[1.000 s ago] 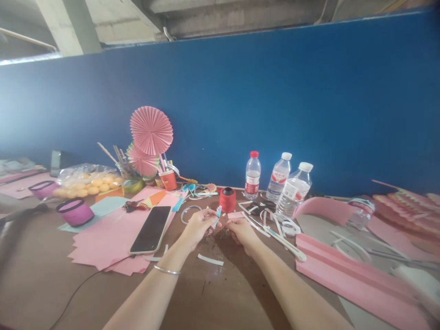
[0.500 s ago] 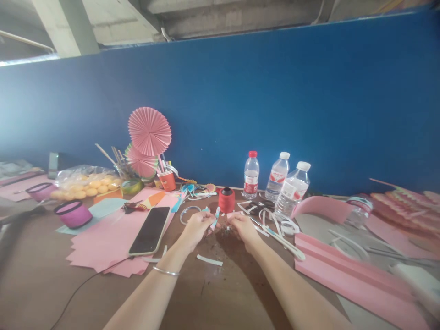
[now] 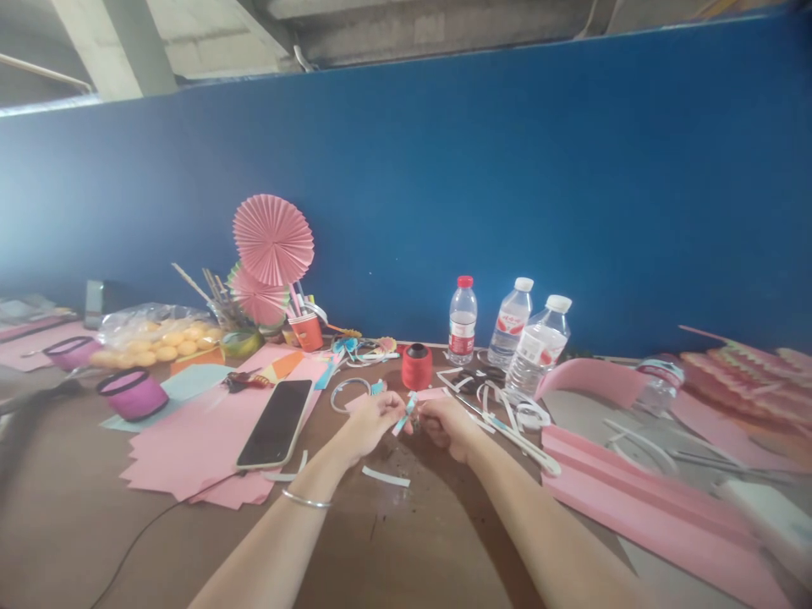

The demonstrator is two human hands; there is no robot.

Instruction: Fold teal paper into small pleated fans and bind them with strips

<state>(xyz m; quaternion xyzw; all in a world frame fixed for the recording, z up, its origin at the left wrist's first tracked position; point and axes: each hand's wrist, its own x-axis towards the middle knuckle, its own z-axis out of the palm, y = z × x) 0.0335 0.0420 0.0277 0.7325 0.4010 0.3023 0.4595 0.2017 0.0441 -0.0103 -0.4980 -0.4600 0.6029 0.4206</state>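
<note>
My left hand (image 3: 373,423), with a silver bangle at the wrist, pinches a small strip (image 3: 406,414) of blue, white and pink, which looks like folded paper. Close on its right, my right hand (image 3: 447,423) has its fingers curled together at the strip's right side. Whatever is between those right fingertips is too small to make out. Just behind both hands a red thread spool (image 3: 417,369) stands upright. On the table in front of them lies a short white strip (image 3: 386,477).
Left are a phone (image 3: 276,425) on pink paper sheets (image 3: 174,452), pliers (image 3: 244,381) and a purple cup-shaped holder (image 3: 134,396). Several plastic bottles (image 3: 463,326) stand behind. Right lie white strips (image 3: 529,414), a white-handled tool (image 3: 533,452) and folded pink paper (image 3: 634,499).
My hands have come closer together, the right one moving left to meet the strip. The strip has shifted slightly right and down with my left hand.
</note>
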